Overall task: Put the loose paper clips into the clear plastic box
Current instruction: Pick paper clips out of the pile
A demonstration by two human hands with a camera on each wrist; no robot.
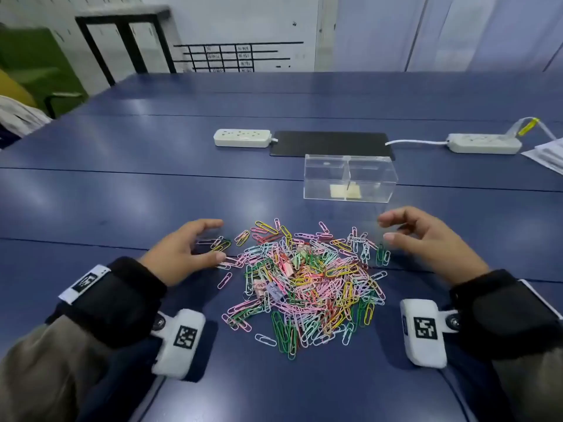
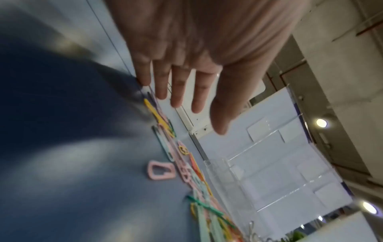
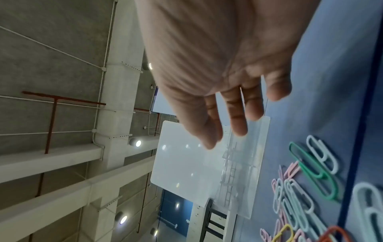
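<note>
A heap of coloured paper clips (image 1: 304, 278) lies on the blue table (image 1: 122, 193) in front of me. Behind it stands the clear plastic box (image 1: 350, 178), split by a divider into two compartments and holding no clips. My left hand (image 1: 195, 248) hovers at the heap's left edge, fingers loosely spread, holding nothing. My right hand (image 1: 417, 236) hangs at the heap's right edge, just in front of the box, fingers relaxed and empty. The left wrist view shows straight fingers (image 2: 178, 91) above clips (image 2: 161, 170); in the right wrist view, fingers (image 3: 236, 117) point toward the box (image 3: 186, 163).
Two white power strips (image 1: 242, 137) (image 1: 484, 143) and a black mat (image 1: 332, 144) lie behind the box. Papers (image 1: 548, 156) sit at the far right edge. A black frame (image 1: 122, 41) and green furniture (image 1: 33, 65) stand beyond the table's far left.
</note>
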